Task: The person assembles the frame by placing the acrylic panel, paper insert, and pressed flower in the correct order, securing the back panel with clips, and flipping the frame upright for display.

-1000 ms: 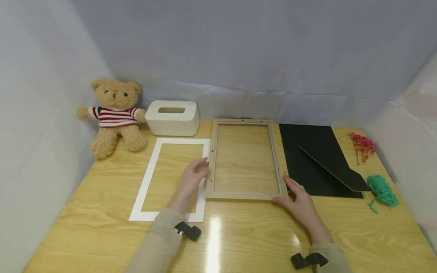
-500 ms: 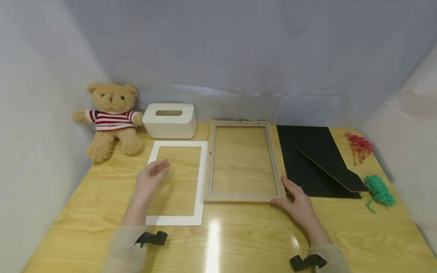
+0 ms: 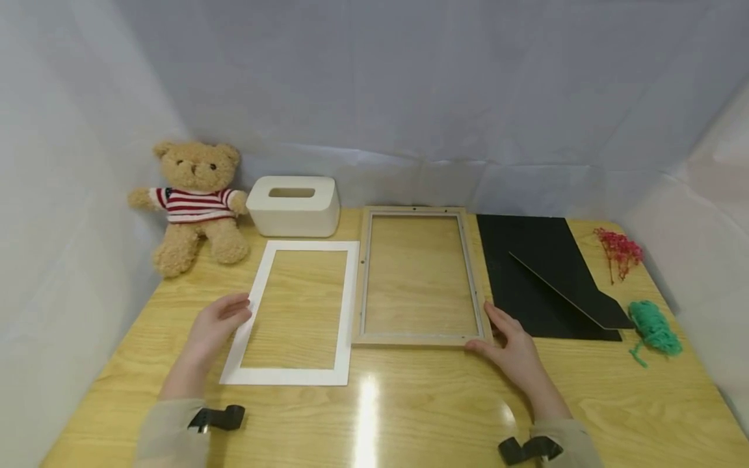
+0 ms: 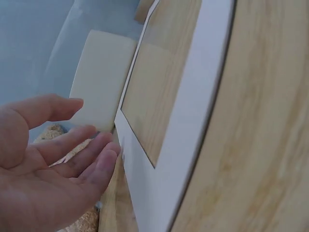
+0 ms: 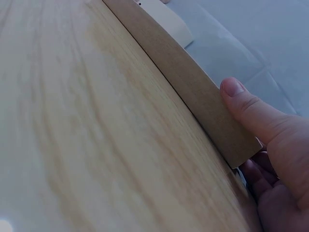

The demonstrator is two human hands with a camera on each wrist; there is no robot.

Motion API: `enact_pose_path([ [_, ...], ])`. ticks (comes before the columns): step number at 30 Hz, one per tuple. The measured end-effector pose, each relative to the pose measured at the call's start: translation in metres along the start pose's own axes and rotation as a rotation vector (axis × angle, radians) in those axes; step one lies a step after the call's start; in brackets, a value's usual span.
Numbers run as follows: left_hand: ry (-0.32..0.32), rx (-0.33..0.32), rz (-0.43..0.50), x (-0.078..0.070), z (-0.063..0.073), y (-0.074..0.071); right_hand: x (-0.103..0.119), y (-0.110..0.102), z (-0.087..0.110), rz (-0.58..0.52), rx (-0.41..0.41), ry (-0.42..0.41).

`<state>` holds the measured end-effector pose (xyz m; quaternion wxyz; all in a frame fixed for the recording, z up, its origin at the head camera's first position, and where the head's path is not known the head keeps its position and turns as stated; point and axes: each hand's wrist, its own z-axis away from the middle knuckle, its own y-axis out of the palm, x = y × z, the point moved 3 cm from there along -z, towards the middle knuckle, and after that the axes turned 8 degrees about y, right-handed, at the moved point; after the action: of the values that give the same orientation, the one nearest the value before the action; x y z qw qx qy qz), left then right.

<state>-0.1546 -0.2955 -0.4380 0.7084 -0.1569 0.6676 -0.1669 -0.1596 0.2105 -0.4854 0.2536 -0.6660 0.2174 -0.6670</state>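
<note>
A white rectangular mat board point(image 3: 292, 377) lies flat on the wooden table. My left hand point(image 3: 213, 328) is at its left edge, fingers loosely bent and parted from the thumb; the left wrist view shows the palm point(image 4: 53, 169) holding nothing, with fingertips right at the mat's edge. To the mat's right lies a pale wooden picture frame point(image 3: 421, 340), its inner rim and clear pane facing up. My right hand point(image 3: 517, 354) holds the frame's near right corner. In the right wrist view the thumb point(image 5: 246, 104) presses the front side while the other fingers go round the corner, partly hidden.
A black backing board point(image 3: 526, 240) with a raised stand flap point(image 3: 585, 302) lies right of the frame. Beyond it are pink dried flowers point(image 3: 620, 250) and green yarn point(image 3: 654, 328). A teddy bear point(image 3: 196, 208) and a white tissue box point(image 3: 292, 221) stand at the back left.
My left hand has left the gap between mat and frame and swung left across the mat to its outer edge. The right hand keeps its place on the frame's corner.
</note>
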Motion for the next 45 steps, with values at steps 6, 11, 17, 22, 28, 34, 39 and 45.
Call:
enact_pose_path([
  [6,-0.051,0.012,0.004,0.007,-0.005,0.0,-0.001,0.0,0.0,-0.008,0.001,0.004],
  [11,-0.102,0.038,-0.011,0.007,-0.007,0.001,-0.002,0.0,0.0,-0.005,-0.008,0.0],
  [17,-0.118,0.047,-0.01,0.004,-0.009,0.002,-0.002,0.0,-0.001,-0.003,-0.005,-0.001],
  [22,-0.119,0.03,0.033,0.005,-0.011,0.003,-0.001,-0.001,-0.001,-0.001,0.001,0.0],
  [28,-0.114,-0.026,0.126,0.008,-0.013,0.003,-0.001,-0.002,-0.001,0.006,0.007,0.013],
  [34,-0.104,-0.041,0.129,0.011,-0.011,0.0,0.0,-0.001,-0.001,0.006,0.017,0.026],
  [39,-0.066,-0.054,0.253,0.02,-0.006,-0.004,0.001,-0.001,-0.001,0.005,0.022,0.028],
  [45,-0.024,-0.065,0.364,0.025,0.0,-0.005,0.001,0.0,-0.001,0.001,0.021,0.022],
])
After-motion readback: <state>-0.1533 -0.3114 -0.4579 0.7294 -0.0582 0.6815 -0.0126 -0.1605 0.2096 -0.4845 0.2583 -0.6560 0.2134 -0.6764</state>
